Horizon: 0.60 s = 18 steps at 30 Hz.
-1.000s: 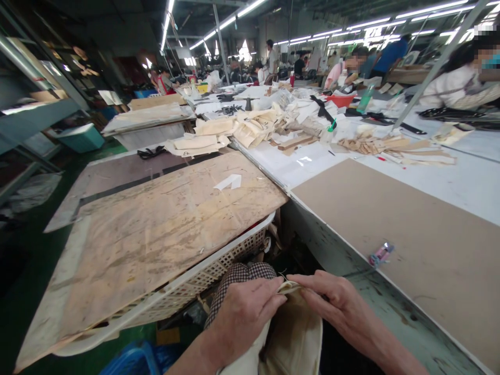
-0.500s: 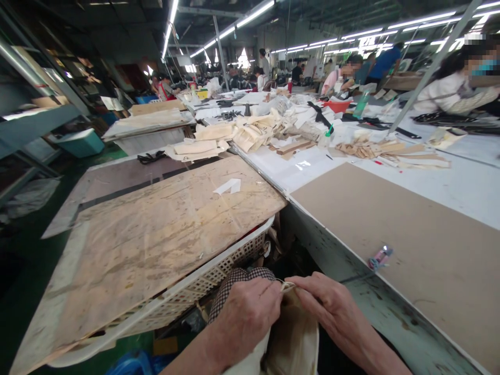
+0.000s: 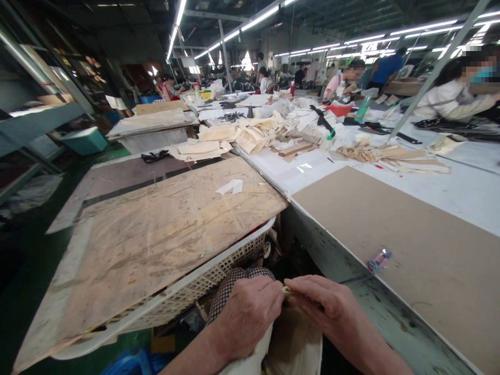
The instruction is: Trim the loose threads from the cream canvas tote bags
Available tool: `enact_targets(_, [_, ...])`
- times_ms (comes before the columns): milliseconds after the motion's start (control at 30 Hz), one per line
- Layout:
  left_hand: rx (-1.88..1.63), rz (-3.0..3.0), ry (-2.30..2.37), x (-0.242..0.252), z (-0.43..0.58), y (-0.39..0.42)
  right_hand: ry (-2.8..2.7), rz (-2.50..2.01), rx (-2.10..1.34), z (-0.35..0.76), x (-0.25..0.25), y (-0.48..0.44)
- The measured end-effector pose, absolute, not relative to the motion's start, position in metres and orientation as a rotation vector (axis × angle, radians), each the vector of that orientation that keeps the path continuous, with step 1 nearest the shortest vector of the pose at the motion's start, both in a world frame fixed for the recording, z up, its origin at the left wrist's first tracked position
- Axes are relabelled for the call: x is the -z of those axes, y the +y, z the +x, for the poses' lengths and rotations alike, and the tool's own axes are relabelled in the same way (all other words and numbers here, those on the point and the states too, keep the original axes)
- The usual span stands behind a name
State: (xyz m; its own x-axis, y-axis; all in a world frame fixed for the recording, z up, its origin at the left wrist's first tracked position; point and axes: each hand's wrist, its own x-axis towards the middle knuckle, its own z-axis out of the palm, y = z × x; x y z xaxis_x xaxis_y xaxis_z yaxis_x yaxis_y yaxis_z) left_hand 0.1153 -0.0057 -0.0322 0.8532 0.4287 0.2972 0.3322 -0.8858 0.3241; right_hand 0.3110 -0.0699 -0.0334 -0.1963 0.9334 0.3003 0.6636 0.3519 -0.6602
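Note:
Cream-coloured fabric point(image 3: 295, 338) hangs down between my two hands, low in the middle of the head view. My left hand point(image 3: 252, 307) is closed on its top edge, fingers bent and pressed together. Just to the right, my right hand point(image 3: 328, 304) pinches the same edge between thumb and fingers, and the fingertips of both hands nearly meet. A small fold of the cloth shows between them. The cloth's lower part runs out of the frame. Checked cloth point(image 3: 222, 291) covers my lap behind the left hand.
A stained board point(image 3: 175, 224) lies over a white plastic basket point(image 3: 219, 273) at left. On the right table are brown card point(image 3: 410, 224) and a small pink-and-silver item point(image 3: 378, 259). Cream fabric pieces point(image 3: 258, 133) are heaped farther back. Several people work around the tables.
My right hand's fingers have shifted slightly and cover more of the cloth's top edge. The left hand keeps its hold. The view has tilted a little.

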Motion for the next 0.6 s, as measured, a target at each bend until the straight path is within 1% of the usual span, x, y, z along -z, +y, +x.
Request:
enact_targets(133, [-0.538, 2.786, 0.539, 0.032, 0.113, -0.007, -2.004, -1.388, -0.393, 0.308, 0.033, -0.068])
enact_targets(267, [-0.52, 2.812, 0.498, 0.034, 0.109, -0.006, -2.042, -1.358, -0.354, 0.306, 0.033, -0.066])
enact_targets(467, [-0.455, 2.803, 0.464, 0.033, 0.108, -0.004, -2.098, -1.342, -0.497, 0.305, 0.025, -0.065])
enact_targets(600, [-0.487, 2.447, 0.748, 0.022, 0.107, -0.012, -2.134, -1.415, -0.591, 0.303, 0.019, -0.063])
